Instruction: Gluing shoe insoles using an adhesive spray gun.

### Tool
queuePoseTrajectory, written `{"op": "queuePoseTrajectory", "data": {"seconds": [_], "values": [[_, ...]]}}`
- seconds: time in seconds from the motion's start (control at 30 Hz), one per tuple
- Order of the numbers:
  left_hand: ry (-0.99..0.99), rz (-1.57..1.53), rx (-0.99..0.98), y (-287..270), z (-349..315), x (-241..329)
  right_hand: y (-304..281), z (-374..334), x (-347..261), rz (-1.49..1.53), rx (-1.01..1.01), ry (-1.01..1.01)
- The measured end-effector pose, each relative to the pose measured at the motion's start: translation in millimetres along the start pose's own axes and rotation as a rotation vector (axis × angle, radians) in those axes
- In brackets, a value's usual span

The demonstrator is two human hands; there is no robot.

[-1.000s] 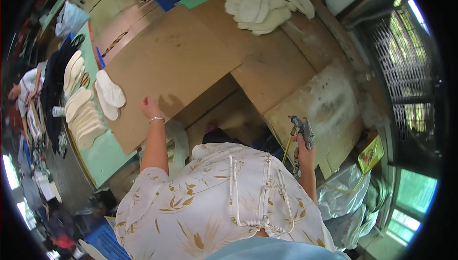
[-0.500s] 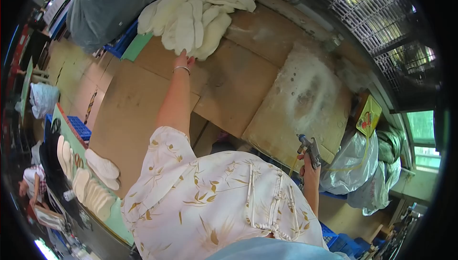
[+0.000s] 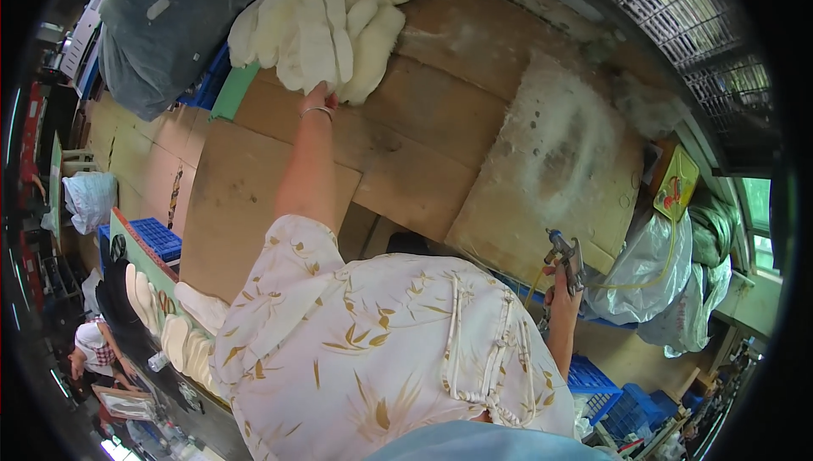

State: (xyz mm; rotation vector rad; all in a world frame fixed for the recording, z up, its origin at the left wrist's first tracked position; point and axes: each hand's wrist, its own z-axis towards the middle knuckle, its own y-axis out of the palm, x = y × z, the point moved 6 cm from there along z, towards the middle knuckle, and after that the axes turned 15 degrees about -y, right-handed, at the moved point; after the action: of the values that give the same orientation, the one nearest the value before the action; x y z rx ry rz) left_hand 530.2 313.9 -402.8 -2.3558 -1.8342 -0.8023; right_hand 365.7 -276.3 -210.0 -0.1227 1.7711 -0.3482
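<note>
Cream-white, fleecy shoe insoles (image 3: 292, 25) lie in a loose heap at the far end of the cardboard-covered table (image 3: 398, 135). My left hand (image 3: 318, 100) reaches forward to the near edge of the heap, its fingers closed at the tip of an insole; some of the fingertips are hidden. On the right, my right hand (image 3: 559, 298) grips a metal spray gun (image 3: 568, 259) by its handle, above the table's near edge. Beyond the gun lies a cardboard sheet (image 3: 508, 198) crusted with whitish residue. A yellow hose (image 3: 644, 281) runs near the gun.
More insoles (image 3: 176, 338) sit on a side table at my left, near scissors. A large grey bag (image 3: 174, 33) stands at the far left. Plastic bags (image 3: 648, 270) and a yellow container (image 3: 677, 182) are at the right. A person (image 3: 95, 347) works at the lower left.
The view has shifted a little. My left hand's fingers have closed at the near insole's tip. My right hand still holds the spray gun.
</note>
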Motion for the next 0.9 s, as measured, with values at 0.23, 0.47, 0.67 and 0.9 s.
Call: {"op": "queuePoseTrajectory", "data": {"seconds": [0.23,0.47,0.67,0.9], "values": [[0.284,-0.063,-0.145,41,-50,28,-9,-11,5,0.034,0.055,0.002],[0.341,0.056,-0.688,199,-140,79,-26,-15,16,0.003,0.190,0.050],[0.193,0.287,-0.904,336,-227,-73,-49,-33,31,0.082,0.232,0.026],[-0.085,0.469,-1.037,332,-266,-306,-83,-66,53,0.166,0.342,-0.007]]}}
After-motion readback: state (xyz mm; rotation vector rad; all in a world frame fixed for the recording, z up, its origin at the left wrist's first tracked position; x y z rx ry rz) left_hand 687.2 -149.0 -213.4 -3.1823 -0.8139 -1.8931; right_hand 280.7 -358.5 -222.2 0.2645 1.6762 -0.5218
